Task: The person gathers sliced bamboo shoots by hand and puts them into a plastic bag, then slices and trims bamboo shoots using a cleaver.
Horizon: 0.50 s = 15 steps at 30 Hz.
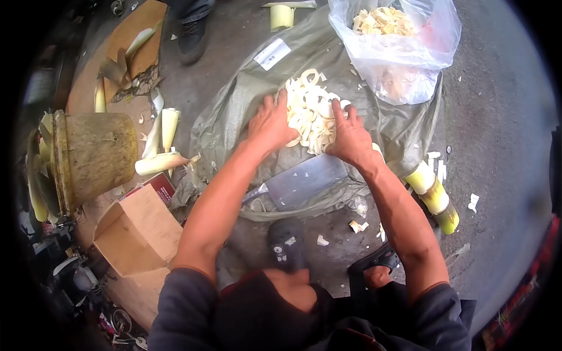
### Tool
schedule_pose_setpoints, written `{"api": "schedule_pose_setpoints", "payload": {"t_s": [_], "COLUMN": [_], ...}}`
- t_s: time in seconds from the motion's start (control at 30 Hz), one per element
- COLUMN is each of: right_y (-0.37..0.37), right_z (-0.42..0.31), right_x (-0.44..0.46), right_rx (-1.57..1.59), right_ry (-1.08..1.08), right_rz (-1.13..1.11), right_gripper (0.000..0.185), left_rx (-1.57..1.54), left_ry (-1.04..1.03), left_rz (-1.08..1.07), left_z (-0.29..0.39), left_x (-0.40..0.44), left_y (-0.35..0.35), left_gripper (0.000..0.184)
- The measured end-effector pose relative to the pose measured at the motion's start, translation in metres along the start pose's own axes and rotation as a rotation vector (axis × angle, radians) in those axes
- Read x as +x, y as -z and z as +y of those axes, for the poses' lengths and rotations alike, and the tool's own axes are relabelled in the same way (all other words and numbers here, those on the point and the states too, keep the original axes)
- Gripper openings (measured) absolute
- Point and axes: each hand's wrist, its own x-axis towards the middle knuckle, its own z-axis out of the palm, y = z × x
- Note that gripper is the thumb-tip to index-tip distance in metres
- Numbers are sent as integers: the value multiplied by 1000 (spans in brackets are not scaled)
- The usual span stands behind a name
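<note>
A pile of pale sliced bamboo shoot (pixel 311 114) lies on a grey-green woven sack (pixel 234 111). My left hand (pixel 271 124) rests against the pile's left side with its fingers spread. On the right side, my right hand (pixel 350 133) touches the slices, fingers apart. Just below both hands a wide cleaver (pixel 307 181) lies flat on the sack, its handle toward the left. A clear plastic bag (pixel 404 64) holding more slices (pixel 383 21) stands beyond my right hand.
At the left are a dirty yellow bucket (pixel 96 155) on its side, an open cardboard box (pixel 137 231) and bamboo shoot pieces (pixel 170 128). A segmented shoot (pixel 434 196) lies at the right. Another person's shoe (pixel 192 41) shows at the top.
</note>
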Motion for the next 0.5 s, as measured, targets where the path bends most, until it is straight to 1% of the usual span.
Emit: {"api": "schedule_pose_setpoints", "payload": {"t_s": [0.07,0.1,0.17,0.27,0.37,0.4,0.5], "right_y": [1,-13,-18,-26,-31,-35,-43], "right_z": [-2,-5,-1,-17,-21,-19,-11], "right_x": [5,-4,11,21,22,23,33], "right_rx": [49,103,134,135,209,298,527], "right_ry": [-19,-16,17,0,31,37,57], "right_rz": [47,27,112,120,213,205,206], "right_gripper": [105,104,104,99,88,85,77], "left_rx": [-24,-11,-24,13,-75,-210,-398], "left_ry": [-14,7,-35,-110,-146,-106,-50], "left_rz": [14,-48,-53,-34,79,141,167], "left_z": [2,0,6,15,13,11,2], "left_x": [8,-4,6,8,2,1,7], "left_y": [3,1,1,-19,-38,-44,-52], "left_gripper": [103,103,103,99,95,92,88]}}
